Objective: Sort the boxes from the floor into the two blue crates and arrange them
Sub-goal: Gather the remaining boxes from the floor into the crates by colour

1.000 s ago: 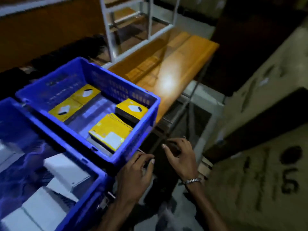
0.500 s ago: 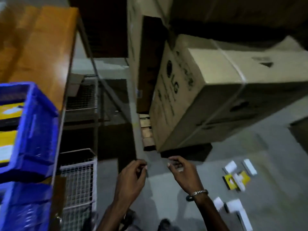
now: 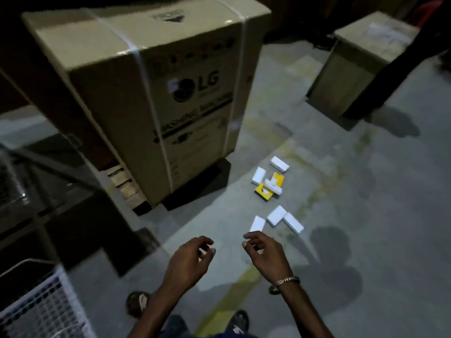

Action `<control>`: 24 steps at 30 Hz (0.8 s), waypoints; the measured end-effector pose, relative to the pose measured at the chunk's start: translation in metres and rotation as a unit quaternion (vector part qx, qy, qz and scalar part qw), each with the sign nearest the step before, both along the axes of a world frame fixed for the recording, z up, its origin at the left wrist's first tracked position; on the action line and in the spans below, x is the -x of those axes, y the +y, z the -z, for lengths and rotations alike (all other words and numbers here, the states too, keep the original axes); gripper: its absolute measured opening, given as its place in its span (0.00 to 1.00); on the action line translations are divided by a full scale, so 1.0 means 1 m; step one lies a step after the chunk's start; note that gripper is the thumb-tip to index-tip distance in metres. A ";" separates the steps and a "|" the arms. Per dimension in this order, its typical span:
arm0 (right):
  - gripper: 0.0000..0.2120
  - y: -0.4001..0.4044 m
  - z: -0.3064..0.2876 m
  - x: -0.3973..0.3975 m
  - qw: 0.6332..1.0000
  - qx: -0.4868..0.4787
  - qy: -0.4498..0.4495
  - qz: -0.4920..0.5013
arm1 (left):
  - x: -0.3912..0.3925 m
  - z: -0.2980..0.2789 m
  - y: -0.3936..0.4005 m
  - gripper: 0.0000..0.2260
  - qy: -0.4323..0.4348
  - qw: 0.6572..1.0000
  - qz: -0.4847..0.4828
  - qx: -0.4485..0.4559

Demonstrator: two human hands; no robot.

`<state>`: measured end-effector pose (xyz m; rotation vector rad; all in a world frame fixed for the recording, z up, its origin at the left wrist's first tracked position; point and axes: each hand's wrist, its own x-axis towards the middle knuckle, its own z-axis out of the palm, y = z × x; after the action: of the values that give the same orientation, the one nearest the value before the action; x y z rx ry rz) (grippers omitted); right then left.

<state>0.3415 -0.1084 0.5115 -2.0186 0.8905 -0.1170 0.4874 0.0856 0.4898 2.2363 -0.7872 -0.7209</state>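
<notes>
Hovering empty with loosely curled fingers, the left hand (image 3: 189,261) and right hand (image 3: 262,254) face the floor; the nearest white box (image 3: 257,223) lies just beyond the right hand, its long axis pointing away.

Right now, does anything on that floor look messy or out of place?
Yes. Small white boxes and yellow boxes lie scattered at odd angles on the grey floor, beside the big cardboard carton. One white box rests across the yellow ones.
</notes>
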 end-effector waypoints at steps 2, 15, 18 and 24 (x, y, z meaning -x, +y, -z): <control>0.05 -0.020 -0.001 0.041 1.000 -0.013 -0.001 0.007 | 0.040 -0.004 -0.031 0.10 0.036 0.999 0.017 0.005; 0.04 -0.184 0.039 0.168 0.982 -0.086 0.001 0.171 | 0.137 0.017 -0.244 0.02 0.100 0.988 0.109 -0.039; 0.06 -0.240 0.069 0.170 0.977 -0.090 0.024 0.190 | 0.127 0.059 -0.290 0.01 0.117 0.987 0.086 -0.072; 0.09 -0.366 0.179 0.167 0.948 -0.118 0.061 0.290 | 0.107 0.200 -0.392 0.06 0.087 0.970 0.112 -0.196</control>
<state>0.1745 -0.4744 0.3322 -1.5064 1.4858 -0.2030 0.3802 -0.3065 0.2902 2.4044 -0.8791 -1.2596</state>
